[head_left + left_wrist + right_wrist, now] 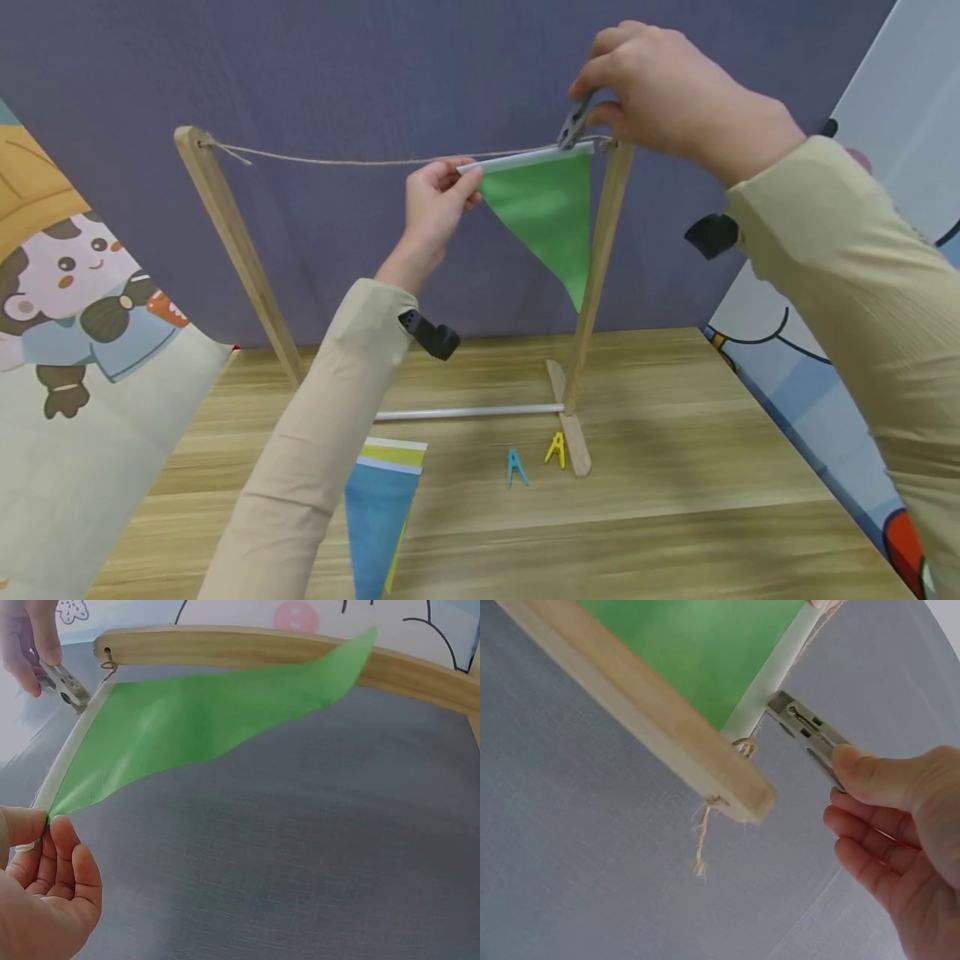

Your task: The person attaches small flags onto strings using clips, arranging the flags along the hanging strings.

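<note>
A green triangular pennant [550, 204] hangs point down from its white top band [525, 160], beside the right wooden post. My left hand [435, 204] pinches the band's left corner between thumb and fingers, at the twine [322, 159]. Near the band's other end, my right hand [663, 92] grips a grey clothespin [575, 125] by its handle end. In the right wrist view, the tip of that clothespin [810, 731] meets the band's edge; whether it bites both band and twine I cannot tell. The left wrist view shows the pennant [187, 716] sideways, its cloth slightly wavy.
Two wooden posts, left [236, 250] and right [603, 225], carry the twine; a white rod [472, 412] runs low between them. On the wooden table [675, 533] lie a blue clothespin [515, 467], a yellow clothespin [556, 450], and a blue pennant [381, 517] over a yellow one [393, 455].
</note>
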{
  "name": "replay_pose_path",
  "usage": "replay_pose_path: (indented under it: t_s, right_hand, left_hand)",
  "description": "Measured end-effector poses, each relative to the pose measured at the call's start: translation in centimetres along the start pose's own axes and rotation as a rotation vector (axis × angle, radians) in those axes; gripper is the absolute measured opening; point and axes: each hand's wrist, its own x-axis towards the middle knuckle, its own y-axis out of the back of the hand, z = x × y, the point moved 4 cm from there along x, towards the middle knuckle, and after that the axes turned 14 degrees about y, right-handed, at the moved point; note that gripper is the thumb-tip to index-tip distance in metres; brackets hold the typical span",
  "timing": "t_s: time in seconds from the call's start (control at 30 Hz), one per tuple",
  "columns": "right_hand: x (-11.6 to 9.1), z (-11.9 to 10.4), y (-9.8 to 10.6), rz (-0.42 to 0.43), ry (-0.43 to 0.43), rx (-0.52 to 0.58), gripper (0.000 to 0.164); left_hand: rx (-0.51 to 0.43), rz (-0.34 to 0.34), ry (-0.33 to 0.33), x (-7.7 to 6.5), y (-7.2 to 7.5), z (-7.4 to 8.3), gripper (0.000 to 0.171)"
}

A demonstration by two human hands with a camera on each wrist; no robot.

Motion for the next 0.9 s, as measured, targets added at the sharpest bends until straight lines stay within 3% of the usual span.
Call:
replay_pose_path:
  t_s: [0.37, 0.63, 0.9]
  right_hand:
    - [1.5, 0.4, -0.5, -0.102, -0.014, 0.02, 0.02]
    - [2.2, 0.6, -0.9, -0.154, -0.003, 0.03, 0.018]
    - [2.2, 0.0, -1.3, -0.193, -0.008, 0.058, 0.019]
  left_hand:
    - [0.028, -0.005, 0.022, 0.4, 0.0, 0.1, 0.016]
    - [0.074, -0.022, -0.001, 0.6, 0.0, -0.1, 0.018]
    - [0.025, -0.04, -0.014, 0.4, -0.4, 0.1, 0.015]
